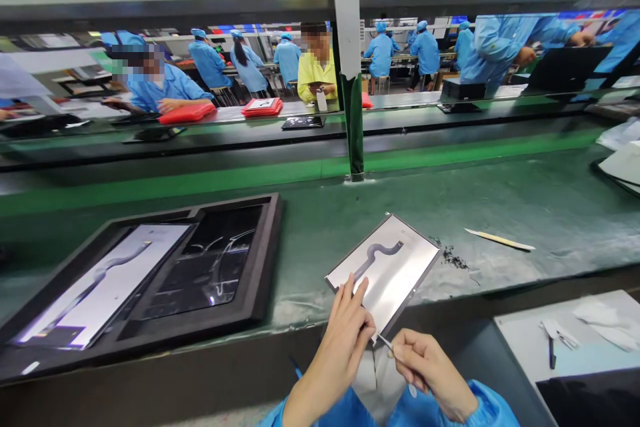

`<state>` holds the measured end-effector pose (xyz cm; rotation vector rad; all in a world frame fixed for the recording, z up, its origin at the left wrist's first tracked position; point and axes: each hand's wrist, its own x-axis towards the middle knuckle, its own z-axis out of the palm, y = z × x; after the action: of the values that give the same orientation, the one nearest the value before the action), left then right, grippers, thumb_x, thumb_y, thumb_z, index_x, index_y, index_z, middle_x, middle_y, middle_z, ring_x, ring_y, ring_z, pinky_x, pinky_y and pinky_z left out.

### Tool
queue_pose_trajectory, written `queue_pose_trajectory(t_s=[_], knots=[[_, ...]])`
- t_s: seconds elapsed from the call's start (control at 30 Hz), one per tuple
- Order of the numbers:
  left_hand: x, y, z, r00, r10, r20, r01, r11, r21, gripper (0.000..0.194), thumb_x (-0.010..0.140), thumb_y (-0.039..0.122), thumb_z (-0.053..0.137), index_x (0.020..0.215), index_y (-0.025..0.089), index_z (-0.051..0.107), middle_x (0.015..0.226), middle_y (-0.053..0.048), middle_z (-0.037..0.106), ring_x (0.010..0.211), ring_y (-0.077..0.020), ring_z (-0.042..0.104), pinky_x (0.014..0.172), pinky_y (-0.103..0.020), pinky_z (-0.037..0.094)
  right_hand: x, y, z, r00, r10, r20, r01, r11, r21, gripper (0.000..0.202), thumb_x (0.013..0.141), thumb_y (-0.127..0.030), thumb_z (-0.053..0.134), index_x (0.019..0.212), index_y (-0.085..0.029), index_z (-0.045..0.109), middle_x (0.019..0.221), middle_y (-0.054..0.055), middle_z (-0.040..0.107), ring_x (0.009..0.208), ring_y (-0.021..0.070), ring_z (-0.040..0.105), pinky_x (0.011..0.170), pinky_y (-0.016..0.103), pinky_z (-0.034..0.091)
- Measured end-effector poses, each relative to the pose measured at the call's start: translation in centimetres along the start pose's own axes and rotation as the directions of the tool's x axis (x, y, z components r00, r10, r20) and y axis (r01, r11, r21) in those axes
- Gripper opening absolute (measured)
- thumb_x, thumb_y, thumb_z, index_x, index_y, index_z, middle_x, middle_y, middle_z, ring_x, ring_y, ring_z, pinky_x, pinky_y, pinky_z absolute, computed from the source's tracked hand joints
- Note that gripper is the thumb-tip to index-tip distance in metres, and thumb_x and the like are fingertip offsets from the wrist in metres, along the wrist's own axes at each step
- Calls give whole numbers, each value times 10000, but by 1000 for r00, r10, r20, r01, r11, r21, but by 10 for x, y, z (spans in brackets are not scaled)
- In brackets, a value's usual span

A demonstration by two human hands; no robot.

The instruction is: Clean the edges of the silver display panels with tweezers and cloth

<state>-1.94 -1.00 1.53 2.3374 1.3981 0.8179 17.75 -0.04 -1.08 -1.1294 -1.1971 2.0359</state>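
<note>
A tablet-size display panel (pixel 395 280) lies silvery back up at the front of the green bench, one corner jutting past the edge. A dark, curved flex cable (pixel 379 250) runs across it. My left hand (pixel 345 330) grips the panel by its near edge, with several fingers resting on its back. At the near corner, my right hand (pixel 425 367) pinches a thin, pale tool (pixel 385 341); its tip touches or nearly touches the panel edge, and its exact kind is unclear. Black scraps (pixel 454 258) lie beside the panel, and a yellow-handled craft knife (pixel 500 239) lies farther right.
To the left, a black foam tray (pixel 267 260) holds another silvery-backed panel (pixel 115 273) and a glossy dark panel (pixel 210 260). A green post (pixel 354 127) rises behind the work. A white side surface (pixel 520 327) carries tools and scraps. Co-workers in blue and yellow sit beyond.
</note>
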Motion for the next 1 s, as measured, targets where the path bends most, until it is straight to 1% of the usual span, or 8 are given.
queue_pose_trajectory(t_s=[0.1, 0.17, 0.3, 0.43, 0.53, 0.67, 0.83, 1.0], knots=[[-9, 5, 3, 999, 14, -33, -11, 997, 82, 191, 994, 93, 371, 920, 195, 516, 1619, -116, 284, 1522, -318, 96, 1160, -607, 313, -1, 8, 7, 1000, 25, 1, -25, 985, 168, 556, 704, -723, 701, 742, -197, 524, 456, -124, 362, 369, 32, 191, 357, 192, 115], [-9, 10, 5, 996, 69, -59, -61, 990, 125, 225, 976, 50, 345, 899, 189, 503, 1627, -112, 264, 1524, -325, 84, 1167, -614, 293, -3, 9, 11, 999, 35, -1, -34, 980, 198, 559, 701, -721, 709, 753, -199, 518, 461, -131, 342, 379, 32, 176, 359, 190, 111], [4, 16, 3, 993, 118, -11, -115, 982, 151, 215, 968, 41, 361, 910, 179, 516, 1610, -135, 300, 1521, -337, 84, 1169, -642, 252, -9, 4, 10, 998, -60, -14, 60, 996, 59, 578, 748, -769, 630, 728, -211, 479, 456, -119, 368, 373, 34, 198, 378, 205, 124], [20, 9, -7, 992, 42, 118, -51, 996, 76, 145, 988, 138, 432, 890, 188, 527, 1565, -156, 383, 1514, -327, 135, 1165, -643, 257, -11, -2, 5, 989, -147, -16, 145, 987, -75, 575, 826, -756, 546, 757, -185, 547, 565, -70, 467, 410, 37, 251, 409, 214, 157], [22, 1, -11, 985, 2, 175, -9, 999, 39, 144, 991, 165, 457, 872, 198, 531, 1566, -135, 388, 1514, -313, 136, 1168, -635, 254, -9, -1, 3, 993, -112, -31, 110, 992, -68, 585, 760, -768, 618, 766, -183, 588, 552, -95, 377, 426, 42, 232, 412, 209, 160], [9, -1, -9, 993, 32, 113, -41, 996, 79, 172, 994, 129, 420, 873, 196, 523, 1593, -130, 337, 1519, -325, 104, 1148, -661, 270, -6, 8, 7, 998, -54, -44, 54, 998, 20, 602, 742, -787, 613, 758, -186, 596, 454, -117, 325, 389, 47, 194, 402, 217, 145], [0, 14, -3, 993, 119, -8, -115, 977, 180, 207, 963, 39, 378, 900, 180, 517, 1608, -151, 296, 1522, -350, 58, 1138, -685, 264, -8, 14, 14, 992, -100, -80, 105, 993, 51, 585, 772, -792, 576, 810, -210, 528, 433, -140, 278, 399, 62, 194, 418, 218, 148], [12, 15, 3, 983, 180, 22, -182, 975, 127, 208, 959, 36, 370, 933, 174, 524, 1589, -164, 333, 1517, -332, 120, 1175, -643, 242, -18, 9, 11, 966, -202, -158, 170, 965, -199, 577, 790, -778, 569, 747, -204, 532, 612, -57, 446, 503, 79, 363, 486, 224, 279]])
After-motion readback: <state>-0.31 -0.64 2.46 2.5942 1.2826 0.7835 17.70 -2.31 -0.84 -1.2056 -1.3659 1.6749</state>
